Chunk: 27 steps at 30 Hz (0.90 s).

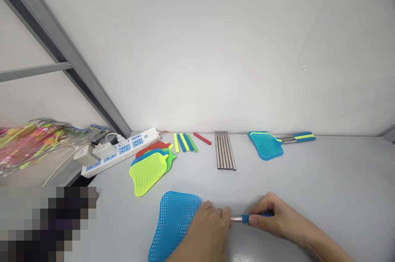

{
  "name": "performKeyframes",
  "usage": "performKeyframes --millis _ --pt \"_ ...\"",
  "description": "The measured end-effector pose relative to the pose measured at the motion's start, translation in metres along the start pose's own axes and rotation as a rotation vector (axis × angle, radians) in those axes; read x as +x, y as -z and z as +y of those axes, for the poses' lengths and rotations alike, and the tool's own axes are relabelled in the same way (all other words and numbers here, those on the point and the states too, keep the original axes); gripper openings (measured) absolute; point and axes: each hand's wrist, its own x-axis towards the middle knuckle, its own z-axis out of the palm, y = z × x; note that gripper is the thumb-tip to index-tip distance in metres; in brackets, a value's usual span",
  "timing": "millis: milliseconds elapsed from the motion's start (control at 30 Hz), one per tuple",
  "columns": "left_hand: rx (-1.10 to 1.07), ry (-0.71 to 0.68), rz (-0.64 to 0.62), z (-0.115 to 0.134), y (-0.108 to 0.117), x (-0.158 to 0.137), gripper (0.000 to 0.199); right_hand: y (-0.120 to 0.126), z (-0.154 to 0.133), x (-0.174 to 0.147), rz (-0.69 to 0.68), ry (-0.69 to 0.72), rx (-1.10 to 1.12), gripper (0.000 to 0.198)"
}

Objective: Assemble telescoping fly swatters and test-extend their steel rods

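Observation:
A blue fly swatter (175,221) lies across the front of the table, its perforated head to the left. My left hand (211,227) is closed around its neck and metal rod, covering the joint with the head. A short stretch of bare rod (237,219) shows between my hands. My right hand (274,214) grips the blue handle sleeve (245,218) at the rod's right end, thumb and fingers pressed on it. Part of the sleeve is hidden in the right palm.
Behind lie loose swatter heads (148,173), coloured handle sleeves (182,142) with a red one (202,138) apart, and several metal tubes (224,151). Assembled swatters (267,147) are stacked at back right. A power strip (123,151) with plugs and plastic-wrapped goods (40,142) are at left.

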Motion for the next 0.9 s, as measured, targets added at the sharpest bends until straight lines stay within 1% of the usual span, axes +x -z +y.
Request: performKeyframes --millis 133,267,433,533,600,733,900 --pt "-0.007 0.003 0.028 0.001 0.002 -0.001 0.025 0.002 0.000 0.000 -0.005 0.006 -0.014 0.037" --pt "-0.019 -0.019 0.073 0.002 0.008 0.001 0.022 0.009 0.000 0.001 -0.010 -0.037 -0.005 0.032" --pt "-0.013 -0.043 0.154 0.002 0.013 0.003 0.022 0.019 0.002 -0.001 -0.030 -0.043 0.012 0.033" --pt "-0.016 -0.046 0.195 0.001 0.015 0.002 0.024 0.026 0.002 -0.003 -0.009 0.000 0.015 0.032" --pt "-0.019 -0.052 0.218 0.000 0.018 0.002 0.024 0.031 0.002 -0.004 0.011 0.000 0.040 0.032" --pt "-0.039 -0.068 0.274 -0.005 0.021 0.002 0.023 0.040 0.006 -0.006 0.070 -0.025 0.136 0.032" --pt "-0.053 -0.087 0.331 -0.013 0.021 0.001 0.022 0.045 0.009 -0.008 0.120 0.022 0.249 0.030"
